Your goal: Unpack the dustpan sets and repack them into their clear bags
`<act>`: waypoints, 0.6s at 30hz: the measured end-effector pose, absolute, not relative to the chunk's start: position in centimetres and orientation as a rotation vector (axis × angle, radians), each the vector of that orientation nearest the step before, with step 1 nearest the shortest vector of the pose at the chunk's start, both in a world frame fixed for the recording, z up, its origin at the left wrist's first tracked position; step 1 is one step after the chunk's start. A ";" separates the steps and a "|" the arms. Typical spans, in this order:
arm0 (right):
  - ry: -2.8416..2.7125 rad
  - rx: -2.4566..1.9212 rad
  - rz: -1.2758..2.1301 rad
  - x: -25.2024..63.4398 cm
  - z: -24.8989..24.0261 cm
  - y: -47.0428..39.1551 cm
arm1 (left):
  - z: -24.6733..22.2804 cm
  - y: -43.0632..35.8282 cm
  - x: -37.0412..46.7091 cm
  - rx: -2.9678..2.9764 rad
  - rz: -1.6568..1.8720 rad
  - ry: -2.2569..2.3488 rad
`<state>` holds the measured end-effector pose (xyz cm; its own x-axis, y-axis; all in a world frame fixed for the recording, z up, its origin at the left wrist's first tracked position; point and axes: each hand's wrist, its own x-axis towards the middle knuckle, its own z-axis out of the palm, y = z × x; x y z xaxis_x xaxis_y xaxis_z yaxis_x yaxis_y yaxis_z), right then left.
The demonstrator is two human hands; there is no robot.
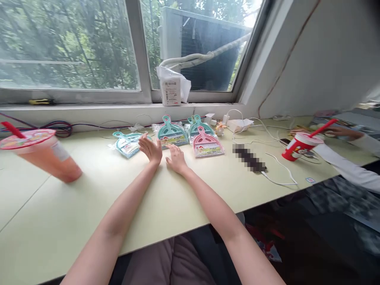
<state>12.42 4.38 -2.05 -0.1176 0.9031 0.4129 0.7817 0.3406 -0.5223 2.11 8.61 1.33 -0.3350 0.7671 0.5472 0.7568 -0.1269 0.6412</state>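
My left hand [151, 149] is propped on its edge on the table, fingers stretched out and nothing in them. Just right of it, my right hand [176, 158] lies palm down with its fingers extended, also holding nothing. A packaged teal mini dustpan-and-brush set [127, 145] lies beside and partly behind my left hand. Beyond both hands is another teal dustpan set [172, 132] in clear wrapping. To the right, a pink dustpan set [207, 143] overlaps a further teal set [199, 123].
A large cup of orange-pink drink [56, 158] stands left; a red-and-white cup [299, 146] stands right. A phone-like dark item [249, 158], blurred by pixels, has a white cable [285, 183]. A tissue pack [172, 91] sits on the sill. Another person's sleeve [347, 166] reaches in at right.
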 end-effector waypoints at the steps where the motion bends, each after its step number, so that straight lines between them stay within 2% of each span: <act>1: -1.945 -1.453 0.211 12.4 -2.1 4.3 | 1.3 8.5 1.1 1.776 1.525 2.109; 5: -2.078 -1.352 0.124 12.1 -2.2 3.9 | 0.8 9.3 -5.8 1.623 1.496 2.406; 9: -2.191 -1.264 0.089 11.9 -2.6 3.8 | 0.3 10.2 -13.0 1.373 1.201 2.596; 13: -2.221 -1.268 0.084 11.9 -2.8 3.7 | 0.4 11.1 -15.4 1.313 1.003 2.519; 18: -2.230 -1.270 0.113 11.6 -2.5 3.5 | 1.9 12.2 -15.2 1.366 1.050 2.191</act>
<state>11.64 3.52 -2.50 -0.3908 0.8136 0.4305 0.7661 0.5467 -0.3379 -15.25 12.15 1.91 -0.4726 0.8772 0.0849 0.6158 0.2598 0.7439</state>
